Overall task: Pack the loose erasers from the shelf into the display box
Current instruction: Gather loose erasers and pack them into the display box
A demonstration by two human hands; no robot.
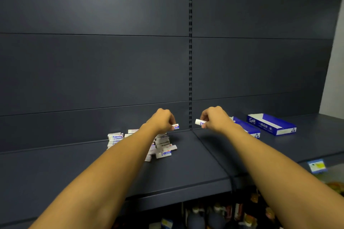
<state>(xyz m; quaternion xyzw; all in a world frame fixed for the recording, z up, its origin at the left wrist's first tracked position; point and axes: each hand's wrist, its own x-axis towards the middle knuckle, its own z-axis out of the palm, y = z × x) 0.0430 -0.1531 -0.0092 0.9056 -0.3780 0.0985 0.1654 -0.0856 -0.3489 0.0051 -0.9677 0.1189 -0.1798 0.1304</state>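
Observation:
A heap of loose white-and-blue erasers (163, 148) lies on the dark shelf (186, 169), partly hidden by my left forearm. Above the heap, my left hand (162, 120) pinches one eraser (176, 126) in its fingertips. My right hand (216, 117) pinches another eraser (199, 122) near the shelf's upright slot strip. A blue-and-white display box (249, 128) lies just behind my right wrist, partly hidden by it. A second blue-and-white display box (271, 123) lies open further right on the shelf.
The dark back panel (111, 70) rises behind the shelf, with a slotted upright (190, 61) in the middle. A blue-and-yellow price tag (316, 166) hangs on the shelf's front edge at right. Bottles (223, 214) stand on the lower shelf below.

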